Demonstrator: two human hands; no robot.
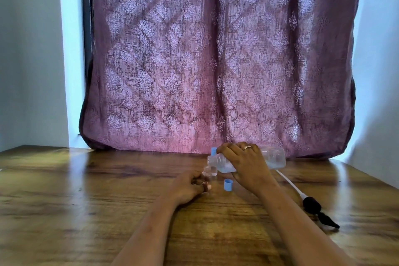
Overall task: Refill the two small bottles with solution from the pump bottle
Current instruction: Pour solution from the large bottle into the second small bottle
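My right hand (246, 162) grips the clear pump bottle (274, 157), pump removed, tipped almost flat with its open neck pointing left and down over a small bottle. Pale liquid lies in its lower side. My left hand (190, 185) holds a small clear bottle (206, 176) upright on the wooden table (86, 190), right under that neck. A second small clear bottle (214, 170) stands just behind it, partly hidden. One blue cap (228, 185) stands on the table between my hands. Another blue cap (213, 151) shows behind the big bottle's neck.
The black pump head (317, 208) with its white dip tube (289, 181) lies on the table at the right. A purple patterned curtain (216, 60) hangs right behind the table's far edge. Pale walls flank it.
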